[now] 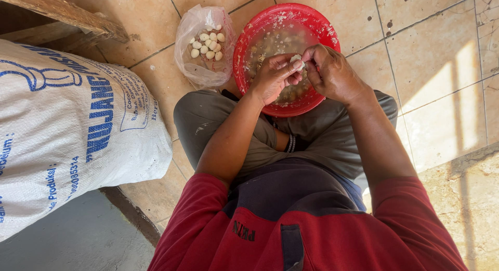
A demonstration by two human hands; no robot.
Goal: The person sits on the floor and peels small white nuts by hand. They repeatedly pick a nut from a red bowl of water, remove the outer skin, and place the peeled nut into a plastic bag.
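- Beige floor tiles [436, 53] with dark grout lines fill the scene, sunlit on the right; the person sits on them with knees folded.
- Far left, a large white woven sack [67, 125] with blue printing lies on its side, under the corner of a wooden bench [67, 14].
- Just beside the basin, a clear plastic bag [204, 42] lies open, holding a small heap of peeled white cloves.
- Touching the knees, a red plastic basin [285, 27] holds murky water, skins and more pieces.
- Over the basin, the left hand [273, 76] pinches one white garlic clove [297, 58] from the left, thumb across it.
- The right hand [332, 73] grips the same clove from the right, fingertips working its skin.
- Judged risk: the wet clove could slip from the fingers and drop back into the cloudy water, or a nail could gouge it.
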